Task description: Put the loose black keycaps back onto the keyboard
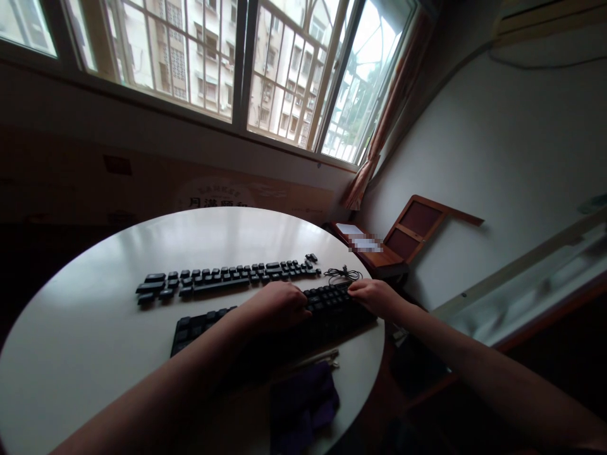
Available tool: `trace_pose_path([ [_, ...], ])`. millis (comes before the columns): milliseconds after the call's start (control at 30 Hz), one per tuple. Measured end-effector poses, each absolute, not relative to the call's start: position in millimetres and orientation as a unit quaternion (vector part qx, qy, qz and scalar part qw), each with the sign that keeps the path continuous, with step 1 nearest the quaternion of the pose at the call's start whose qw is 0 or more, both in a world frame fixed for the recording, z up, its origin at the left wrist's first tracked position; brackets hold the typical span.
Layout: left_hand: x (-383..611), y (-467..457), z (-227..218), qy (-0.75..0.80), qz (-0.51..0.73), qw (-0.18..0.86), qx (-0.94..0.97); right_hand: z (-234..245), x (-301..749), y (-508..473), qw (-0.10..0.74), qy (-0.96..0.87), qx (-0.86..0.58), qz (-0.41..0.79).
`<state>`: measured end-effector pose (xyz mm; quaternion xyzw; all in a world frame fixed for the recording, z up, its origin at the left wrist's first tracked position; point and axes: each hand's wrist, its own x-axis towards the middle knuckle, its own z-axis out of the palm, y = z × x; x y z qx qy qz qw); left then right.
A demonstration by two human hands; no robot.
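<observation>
A black keyboard (199,325) lies on a round white table (95,316), partly hidden by my left forearm. My left hand (282,302) rests over its middle with the fingers curled in; whatever they hold is hidden. At the far right end of the keyboard, the fingers of my right hand (372,296) are pinched together low over the keys, and I cannot make out what is between them. Beyond the keyboard, loose black keycaps (215,278) are laid out in rows. A thin black cable (342,274) lies coiled near my right hand.
Nearer to me lie a dark purple cloth (306,404) and a slim metal tool (327,359), close to the table's right edge. A wooden chair (398,243) with papers on its seat stands past the table. Barred windows (199,57) line the wall behind.
</observation>
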<state>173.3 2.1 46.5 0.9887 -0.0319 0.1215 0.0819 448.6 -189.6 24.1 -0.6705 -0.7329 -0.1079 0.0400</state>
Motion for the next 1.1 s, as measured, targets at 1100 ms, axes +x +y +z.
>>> trace_pose_path([
  [1100,167.7,1.4,52.3,-0.01,0.091,0.078,0.993,28.0,487.1,13.0,0.04,-0.697,-0.715,-0.048],
])
